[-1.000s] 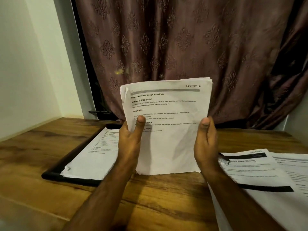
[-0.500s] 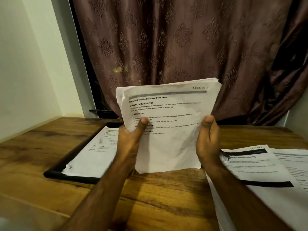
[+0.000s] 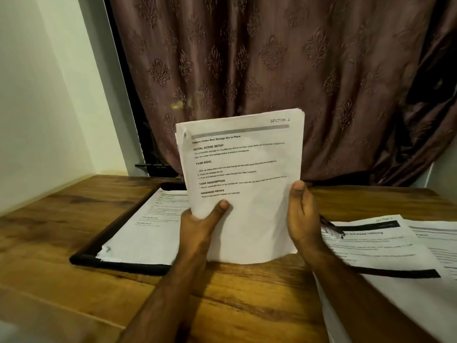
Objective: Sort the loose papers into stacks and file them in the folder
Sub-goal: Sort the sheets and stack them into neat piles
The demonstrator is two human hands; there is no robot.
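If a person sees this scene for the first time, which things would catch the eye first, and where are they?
First, the stack of printed papers held upright at the centre, its lower edge on the wooden table, gripped by the left hand and the right hand. Behind hangs a patterned brown curtain. An open black folder with a sheet lies left; loose papers lie right.

A wooden table (image 3: 247,305) fills the lower part of the room, its brown grain running in long planks with darker streaks. Behind the table's far edge hangs a heavy mauve curtain (image 3: 272,70), embossed with a repeating ornamental motif and falling in deep folds that bunch darker toward the right. Left of the curtain, a plain pale wall (image 3: 44,95) meets the table's left edge. Between wall and curtain runs a dark vertical frame (image 3: 128,115), just above the table's back corner.
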